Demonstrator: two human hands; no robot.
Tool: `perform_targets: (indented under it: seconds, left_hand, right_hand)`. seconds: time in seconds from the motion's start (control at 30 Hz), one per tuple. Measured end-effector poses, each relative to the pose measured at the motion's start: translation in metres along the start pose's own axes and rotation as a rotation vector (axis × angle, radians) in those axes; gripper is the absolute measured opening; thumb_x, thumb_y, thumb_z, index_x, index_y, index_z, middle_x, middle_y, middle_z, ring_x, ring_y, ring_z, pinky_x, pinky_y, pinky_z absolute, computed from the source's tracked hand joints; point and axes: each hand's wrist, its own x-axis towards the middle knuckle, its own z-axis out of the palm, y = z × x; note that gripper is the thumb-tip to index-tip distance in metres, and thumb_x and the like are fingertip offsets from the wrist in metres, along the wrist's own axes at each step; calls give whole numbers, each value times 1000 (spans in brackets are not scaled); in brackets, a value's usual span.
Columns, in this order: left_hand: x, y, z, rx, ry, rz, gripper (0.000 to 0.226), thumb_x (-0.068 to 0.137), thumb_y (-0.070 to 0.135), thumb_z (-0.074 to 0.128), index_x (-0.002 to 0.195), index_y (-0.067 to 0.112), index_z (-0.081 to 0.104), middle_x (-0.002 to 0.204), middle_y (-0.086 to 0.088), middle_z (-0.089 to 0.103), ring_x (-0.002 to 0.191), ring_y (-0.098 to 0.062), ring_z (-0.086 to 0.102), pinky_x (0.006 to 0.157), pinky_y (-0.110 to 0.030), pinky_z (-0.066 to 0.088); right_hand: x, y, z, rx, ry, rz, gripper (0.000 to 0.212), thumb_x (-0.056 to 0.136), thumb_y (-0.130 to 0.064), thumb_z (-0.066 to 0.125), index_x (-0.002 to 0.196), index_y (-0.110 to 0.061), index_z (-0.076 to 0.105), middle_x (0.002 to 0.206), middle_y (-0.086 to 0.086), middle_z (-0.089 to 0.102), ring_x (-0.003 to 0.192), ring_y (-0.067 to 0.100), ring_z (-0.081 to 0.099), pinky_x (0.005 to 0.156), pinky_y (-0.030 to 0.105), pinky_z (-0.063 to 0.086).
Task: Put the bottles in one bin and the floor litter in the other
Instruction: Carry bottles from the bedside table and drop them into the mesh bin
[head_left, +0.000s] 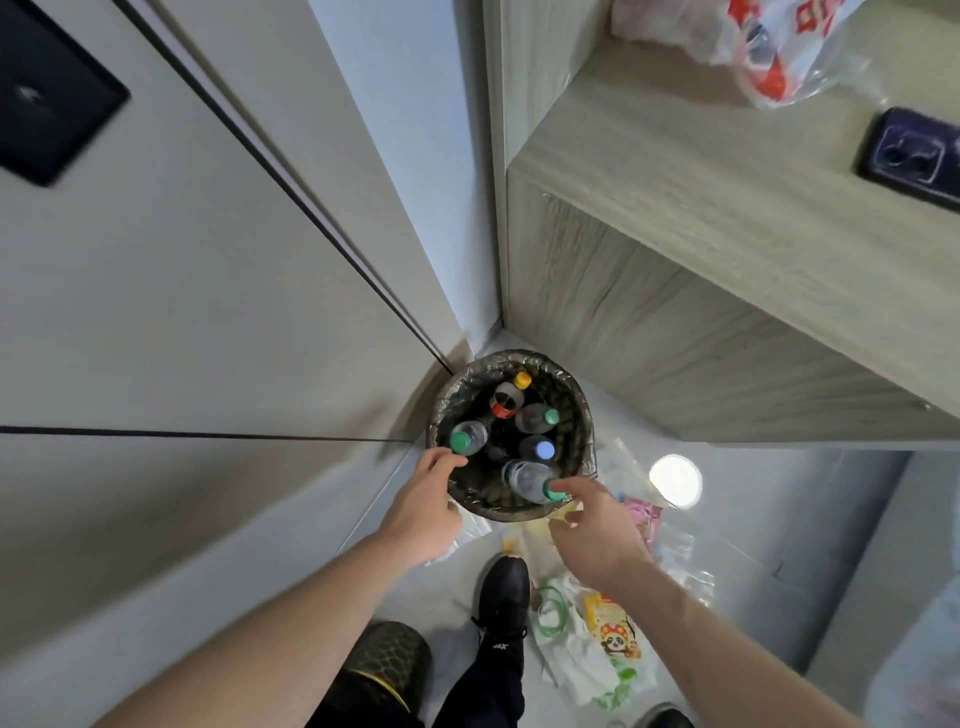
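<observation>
A round bin (582, 400) with a dark liner stands on the floor in the corner. Several plastic bottles stand inside it, with green, blue and yellow caps. My left hand (426, 501) holds the bin's near-left rim, fingers over the edge and thumb outside. My right hand (597, 525) reaches in from the right with its fingers extended. Its index fingertip touches the green cap of a clear bottle (524, 478) that leans against the near rim. Floor litter lies beside the bin: a panda snack wrapper (615, 631), a green ring (550, 613), a pink wrapper (641, 512) and clear bags (675, 551).
A wooden cabinet (727, 312) rises right of the bin, carrying a phone (914, 156) and a plastic bag (779, 47). A wall (156, 312) closes the left side. My black shoe (504, 587) stands among the litter. A dark honeycomb-patterned round object (389, 660) sits at the bottom.
</observation>
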Motion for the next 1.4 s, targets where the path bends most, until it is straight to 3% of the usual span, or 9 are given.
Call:
perform_targets:
  seconds: [0.1,0.37,0.53,0.7,0.8,1.0,1.17,1.4]
  left_hand:
    - [-39,11,-11,-4,21,15,61,90,-1,50,145,26,46,147,18,29,126,-12,52,107,-29,44]
    - [-200,95,-50,92,-20,132,54,94,10,53,143,30,45,149,21,27,133,-9,45,109,-30,41]
    - [-300,157,-51,90,36,163,52,94,15,59,143,28,46,147,16,32,136,-10,41,112,-27,37]
    - [-400,215,-15,180,6,181,57,95,25,59,149,28,39,154,14,25,144,-12,30,117,-33,34]
    - [-445,253,12,237,21,227,57,95,31,60,148,30,40,155,12,24,144,-15,29,117,-36,35]
    - [-489,333,57,548,-67,440,68,95,37,53,157,28,26,166,2,11,152,-24,18,122,-39,25]
    - [-512,382,61,673,-82,617,63,99,48,44,157,33,26,168,3,7,154,-23,10,124,-38,17]
    - [-524,428,73,845,-218,826,67,99,43,43,160,35,16,169,10,-9,156,-17,-7,126,-44,14]
  right_hand:
    - [-41,-1,-20,-32,4,-29,51,88,-19,60,135,-38,57,142,-10,52,119,15,59,94,36,54]
    - [-214,-25,-89,-17,13,-98,52,92,-24,64,141,-32,52,147,-11,46,130,16,52,104,30,46]
    - [-326,-12,-125,53,34,-121,55,91,-28,63,144,-34,48,149,-15,44,127,11,53,101,23,45]
    - [-428,34,-152,13,58,-139,59,93,-28,64,148,-29,45,154,-9,40,135,14,48,102,14,32]
    - [-482,76,-170,-129,80,-170,65,93,-31,62,153,-30,37,163,-5,29,147,20,34,117,27,29]
    - [-571,156,-197,-118,210,-49,70,94,-34,60,157,-28,31,167,1,18,155,24,15,126,36,18]
    - [-621,193,-205,36,375,32,71,94,-39,59,158,-31,27,168,-4,15,154,21,15,123,34,20]
    - [-680,229,-190,253,541,171,71,95,-45,55,158,-38,22,168,-12,8,155,17,12,124,37,22]
